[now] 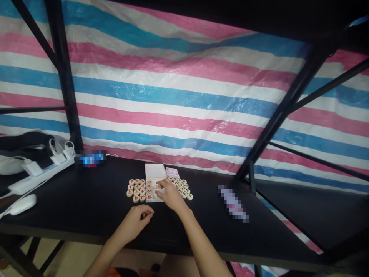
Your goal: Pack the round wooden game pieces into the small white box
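Note:
A small open box (155, 171) lies on the black table (86, 200), its lid standing behind it. Round wooden chess pieces with red marks (136, 190) lie to its left, and others with dark marks (182, 187) to its right. My right hand (170, 195) reaches into the box, fingers bent over a red-marked piece (157, 187) inside. My left hand (138, 217) rests on the table nearer to me, curled into a loose fist; what it holds, if anything, is hidden.
A white power strip with chargers (40, 173) and a white mouse (23, 204) sit at the left. A blurred item (90, 158) lies by the black frame post, another blurred one (234, 204) at the right. A striped tarp hangs behind.

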### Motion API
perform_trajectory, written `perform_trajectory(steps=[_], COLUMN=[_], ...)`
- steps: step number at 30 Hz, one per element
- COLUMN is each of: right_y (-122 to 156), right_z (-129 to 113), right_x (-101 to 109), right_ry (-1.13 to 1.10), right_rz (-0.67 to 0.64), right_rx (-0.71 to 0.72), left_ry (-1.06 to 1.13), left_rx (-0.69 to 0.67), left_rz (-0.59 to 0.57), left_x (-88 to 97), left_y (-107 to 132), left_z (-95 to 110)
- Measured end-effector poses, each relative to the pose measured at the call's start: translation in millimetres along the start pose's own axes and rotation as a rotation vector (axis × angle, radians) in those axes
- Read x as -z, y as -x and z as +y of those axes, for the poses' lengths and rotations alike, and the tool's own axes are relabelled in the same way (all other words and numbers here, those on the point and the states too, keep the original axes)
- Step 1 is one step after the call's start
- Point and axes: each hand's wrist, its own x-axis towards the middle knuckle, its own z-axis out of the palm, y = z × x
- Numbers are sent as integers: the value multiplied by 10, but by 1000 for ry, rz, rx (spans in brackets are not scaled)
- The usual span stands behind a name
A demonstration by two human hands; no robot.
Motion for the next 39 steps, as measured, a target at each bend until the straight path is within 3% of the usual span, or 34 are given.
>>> perform_trajectory(steps=[4, 10, 17, 25, 34, 39], right_y=[326, 647, 674, 684, 689, 707], right_z=[-221, -341, -290, -287, -260, -307], right_x=[-66, -155, -201, -198, -199, -159], right_ry=[-121, -333, -392, -442, -431, -462], right_rz=[37, 25, 40, 25, 31, 20], right_rx=[71, -24, -28, -31, -65, -49], left_ry=[135, 222, 230, 317, 286, 310], left_rx=[31, 17, 34, 30, 24, 37], left_rz=[58, 85, 13, 22, 9, 59], left_x=[37, 42, 35, 50, 63, 10], left_y=[-1, 10, 5, -6, 7, -32], left_z=[-32, -20, 2, -98, -17, -143])
